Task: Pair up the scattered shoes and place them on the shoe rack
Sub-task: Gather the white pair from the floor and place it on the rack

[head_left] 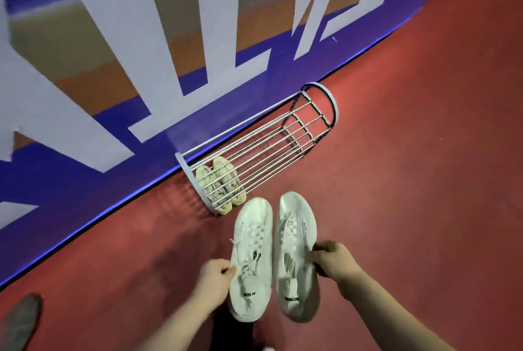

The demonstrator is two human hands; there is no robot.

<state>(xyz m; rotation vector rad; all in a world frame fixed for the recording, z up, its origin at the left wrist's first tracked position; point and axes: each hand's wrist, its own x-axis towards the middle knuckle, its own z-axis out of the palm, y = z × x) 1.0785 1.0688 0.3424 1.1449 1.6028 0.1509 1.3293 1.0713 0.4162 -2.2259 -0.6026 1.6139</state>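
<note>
I hold two white sneakers side by side above the red floor, toes pointing away from me. My left hand [213, 275] grips the left white sneaker [250, 254] at its side. My right hand [332, 261] grips the right white sneaker [294, 251] at its outer edge. Just beyond the toes stands the metal shoe rack [271, 141], set against the wall. A pair of pale yellowish sneakers [220, 185] sits on a lower shelf at the rack's left end, seen through the top bars.
A blue wall [93, 163] with large white lettering runs diagonally behind the rack. A grey shoe [19, 319] lies on the red floor [410, 180] at the bottom left corner. Open floor stretches to the right of the rack.
</note>
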